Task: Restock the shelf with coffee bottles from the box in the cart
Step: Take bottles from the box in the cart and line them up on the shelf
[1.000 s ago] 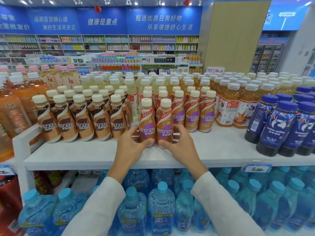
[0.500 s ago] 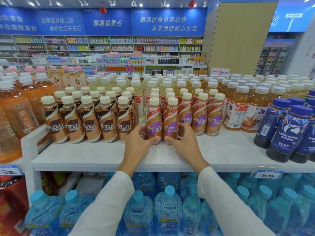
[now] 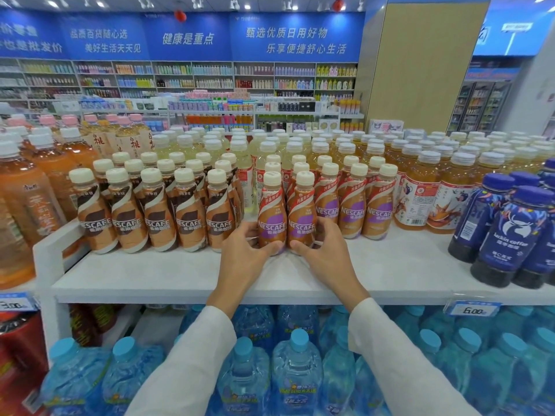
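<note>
Pushing 2 coffee bottles [image 3: 271,211] slightly deeper onto the smooth white shelf [image 3: 180,274] than 1 second ago, nearing the matching purple-labelled row [image 3: 353,211] just to the right. Standing upright, side by side and touching: curvy plastic, glossy wrap labels, cream caps. Gripping the left 1 low down with the left hand [image 3: 243,250], fingers curled round its base, thumb in front. Gripping the other likewise with the right hand [image 3: 327,250]. Sitting below: crinkled clear-blue water bottles [image 3: 295,370].

Single head view, facing forward and down, close to shelf [image 3: 180,277]
</note>
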A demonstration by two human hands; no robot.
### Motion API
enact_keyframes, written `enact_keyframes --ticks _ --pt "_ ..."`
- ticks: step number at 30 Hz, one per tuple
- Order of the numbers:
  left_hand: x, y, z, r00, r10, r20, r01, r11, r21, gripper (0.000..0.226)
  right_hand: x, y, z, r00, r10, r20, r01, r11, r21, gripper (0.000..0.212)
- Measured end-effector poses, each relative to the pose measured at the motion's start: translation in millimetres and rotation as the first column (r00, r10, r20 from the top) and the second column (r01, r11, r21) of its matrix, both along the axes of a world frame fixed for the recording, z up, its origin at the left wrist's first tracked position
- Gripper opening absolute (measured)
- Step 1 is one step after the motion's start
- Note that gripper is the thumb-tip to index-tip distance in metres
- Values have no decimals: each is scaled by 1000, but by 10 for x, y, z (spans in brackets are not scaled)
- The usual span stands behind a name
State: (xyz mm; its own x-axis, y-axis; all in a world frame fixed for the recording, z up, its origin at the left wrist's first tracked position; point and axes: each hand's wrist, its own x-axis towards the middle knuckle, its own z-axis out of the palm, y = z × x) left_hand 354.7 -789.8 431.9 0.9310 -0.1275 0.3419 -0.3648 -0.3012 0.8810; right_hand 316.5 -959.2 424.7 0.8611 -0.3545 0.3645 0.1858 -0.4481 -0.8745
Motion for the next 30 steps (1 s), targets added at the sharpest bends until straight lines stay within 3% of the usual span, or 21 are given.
enact_keyframes --ticks 6,16,19,22,30 --pt "-11 -17 9 1000 4 -20 -4 1000 2 59 -14 -2 9 1000 0 7 0 1000 -1 61" --pt "-231 38 -19 996 93 2 -93 993 76 82 -279 28 45 1000 -4 0 4 1000 18 58" --pt "-419 127 -80 987 158 16 -159 982 101 64 -488 35 -16 1000 -5 -17 5 1000 -9 51" --pt "-707 219 -114 982 189 -8 -189 982 7 43 -708 56 -64 999 14 -46 -15 1000 -23 51" --pt "-1581 628 -437 929 364 -60 -369 924 -103 26 -1282 234 -312 969 244 -36 -241 968 66 43"
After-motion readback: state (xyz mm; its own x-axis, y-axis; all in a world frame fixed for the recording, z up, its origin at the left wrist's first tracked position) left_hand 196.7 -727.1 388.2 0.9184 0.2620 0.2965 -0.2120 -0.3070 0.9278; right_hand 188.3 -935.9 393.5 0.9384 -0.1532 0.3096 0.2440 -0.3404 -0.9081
